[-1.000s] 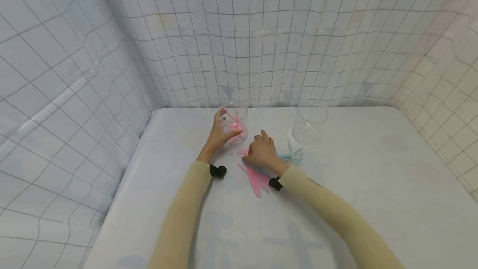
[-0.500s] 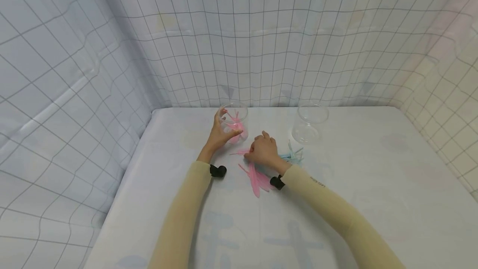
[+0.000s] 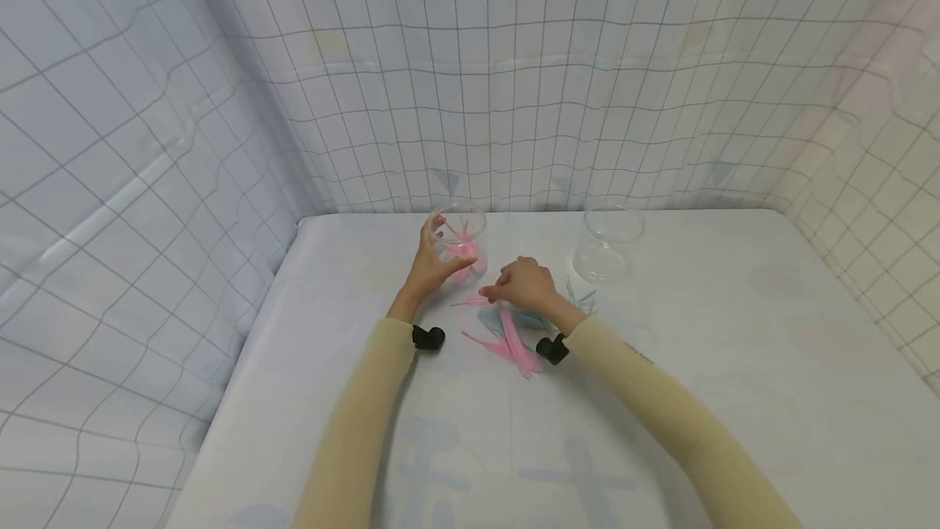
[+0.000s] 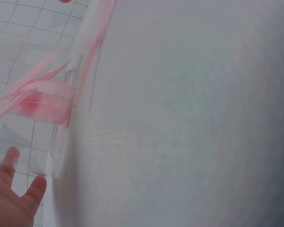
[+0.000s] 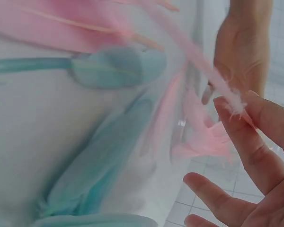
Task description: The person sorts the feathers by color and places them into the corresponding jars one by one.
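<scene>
My left hand (image 3: 428, 272) grips a clear round plastic jar (image 3: 481, 228) at the back, thumb in front and fingers round the far side. Pink feathers (image 4: 47, 101) stand inside this jar. To its right and nearer, my right hand (image 3: 526, 284) pinches the quill end of a pink feather (image 5: 199, 61) between thumb and index finger. The feather hangs from the fingertips over the pile. Below that hand lie more pink feathers (image 3: 495, 347) and several blue-green feathers (image 5: 99, 156). One pink feather (image 3: 470, 301) lies just in front of the jar.
A second clear jar (image 3: 608, 245) stands at the back right, with no feathers seen in it. Pale green feathers (image 3: 583, 296) lie in front of it. A white cloth with a grid (image 3: 485, 104) hangs behind the white table (image 3: 470, 447).
My right hand has lifted slightly and turned, raising a pink feather from the pile. More blue-green feather shows beneath. The left hand and the jar have stayed put.
</scene>
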The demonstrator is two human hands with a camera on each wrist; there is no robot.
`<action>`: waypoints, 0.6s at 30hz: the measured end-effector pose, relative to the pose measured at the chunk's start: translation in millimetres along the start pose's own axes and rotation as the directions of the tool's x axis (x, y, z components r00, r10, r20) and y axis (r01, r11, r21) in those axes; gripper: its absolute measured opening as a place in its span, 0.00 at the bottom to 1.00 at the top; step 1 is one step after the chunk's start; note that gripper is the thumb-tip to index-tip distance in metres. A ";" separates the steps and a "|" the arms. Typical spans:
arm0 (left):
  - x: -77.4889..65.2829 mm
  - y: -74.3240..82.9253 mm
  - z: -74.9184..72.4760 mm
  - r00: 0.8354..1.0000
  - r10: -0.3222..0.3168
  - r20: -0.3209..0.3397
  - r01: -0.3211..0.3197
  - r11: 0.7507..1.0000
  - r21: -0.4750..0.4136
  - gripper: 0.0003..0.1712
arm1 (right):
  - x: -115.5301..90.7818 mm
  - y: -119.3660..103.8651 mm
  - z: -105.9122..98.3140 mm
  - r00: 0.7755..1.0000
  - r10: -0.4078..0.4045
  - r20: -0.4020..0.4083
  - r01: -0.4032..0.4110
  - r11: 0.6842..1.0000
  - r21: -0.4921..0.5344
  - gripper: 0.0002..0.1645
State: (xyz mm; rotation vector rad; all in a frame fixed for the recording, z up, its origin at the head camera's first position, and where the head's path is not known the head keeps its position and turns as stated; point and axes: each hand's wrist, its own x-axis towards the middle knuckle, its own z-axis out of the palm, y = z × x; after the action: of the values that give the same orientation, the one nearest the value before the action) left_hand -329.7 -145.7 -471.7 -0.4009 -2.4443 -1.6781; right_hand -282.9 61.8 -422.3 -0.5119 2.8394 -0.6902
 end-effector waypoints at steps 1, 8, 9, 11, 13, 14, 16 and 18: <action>-0.1 -0.2 0.1 1.000 -0.002 -0.001 0.002 1.000 0.001 0.59 | 0.0 0.5 -1.7 1.000 0.004 0.002 -0.004 1.000 0.031 0.20; 0.4 -3.1 0.2 1.000 -0.021 -0.003 0.021 1.000 -0.005 0.59 | 2.8 -0.1 -21.2 0.999 0.023 -0.030 -0.015 0.969 0.246 0.22; 0.4 -3.1 0.2 1.000 -0.020 -0.003 0.020 1.000 -0.009 0.59 | 3.5 -0.7 -24.7 0.999 0.026 -0.043 -0.014 0.963 0.268 0.23; 0.3 -2.8 0.3 1.000 -0.016 -0.003 0.016 1.000 -0.010 0.59 | 4.9 -2.1 -31.6 0.997 0.034 -0.070 -0.011 0.952 0.306 0.24; 0.1 -1.9 0.5 1.000 -0.014 -0.005 0.014 1.000 -0.016 0.59 | 6.4 -3.7 -38.3 0.995 0.042 -0.094 -0.007 0.940 0.341 0.25; -0.2 -1.5 0.5 1.000 -0.015 -0.004 0.015 1.000 -0.018 0.59 | 7.1 -4.6 -41.4 0.993 0.047 -0.108 -0.006 0.935 0.355 0.25; -0.6 -0.6 0.6 1.000 -0.020 -0.001 0.019 1.000 -0.018 0.59 | 8.7 -6.7 -46.9 0.990 0.056 -0.133 0.000 0.922 0.387 0.25; -0.9 0.3 0.3 1.000 -0.026 0.003 0.026 0.999 -0.018 0.59 | 10.4 -9.0 -51.2 0.986 0.060 -0.155 0.011 0.908 0.419 0.24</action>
State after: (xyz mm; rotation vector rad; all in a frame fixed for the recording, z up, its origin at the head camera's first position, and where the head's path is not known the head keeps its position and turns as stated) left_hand -328.7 -145.4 -471.8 -0.3761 -2.4483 -1.7127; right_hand -302.6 71.5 -374.0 -0.3582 2.7096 -1.3517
